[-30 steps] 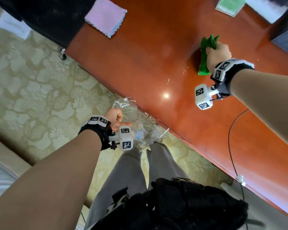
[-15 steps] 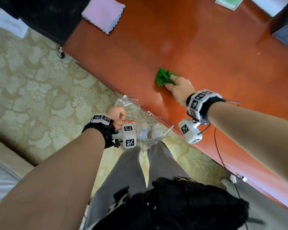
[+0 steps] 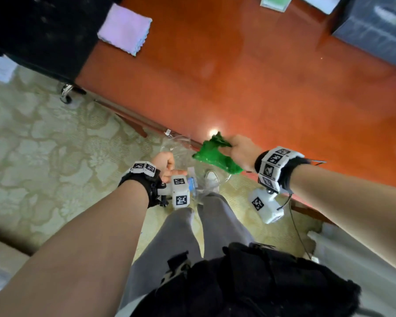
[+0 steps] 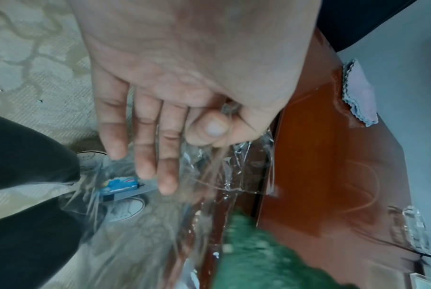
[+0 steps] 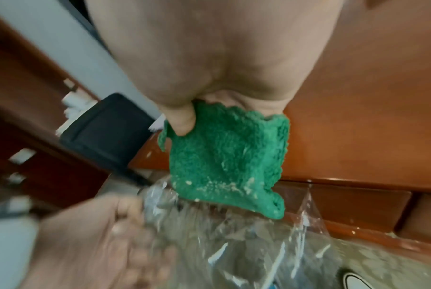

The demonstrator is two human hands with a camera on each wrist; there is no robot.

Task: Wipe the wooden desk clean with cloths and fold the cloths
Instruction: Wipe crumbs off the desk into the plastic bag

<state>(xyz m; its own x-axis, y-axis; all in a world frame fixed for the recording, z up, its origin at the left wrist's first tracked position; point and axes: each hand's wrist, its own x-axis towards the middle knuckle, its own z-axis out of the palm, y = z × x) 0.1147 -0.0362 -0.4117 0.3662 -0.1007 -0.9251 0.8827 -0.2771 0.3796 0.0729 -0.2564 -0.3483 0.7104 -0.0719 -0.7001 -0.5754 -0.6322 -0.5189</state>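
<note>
The right hand [image 3: 239, 150] squeezes a green cloth [image 3: 213, 154] in its curled fingers [image 5: 182, 121]. The cloth hangs down past the desk [image 3: 249, 83] edge, right over a clear bag [image 5: 234, 234]. Pale crumbs stick to the cloth's low end.

The left hand [image 3: 164, 162] pinches the bag's rim between thumb and first finger. Its other fingers [image 4: 145, 148] stick out straight. The bag hangs below the desk edge, over the carpet [image 3: 44, 138]. A small blue packet [image 4: 120, 184] lies inside it.

Far back on the desk sits a folded pink cloth [image 3: 125, 32], at the corner by a black chair [image 3: 39, 30]. A grey box [image 3: 373, 30] sits at the far right.
</note>
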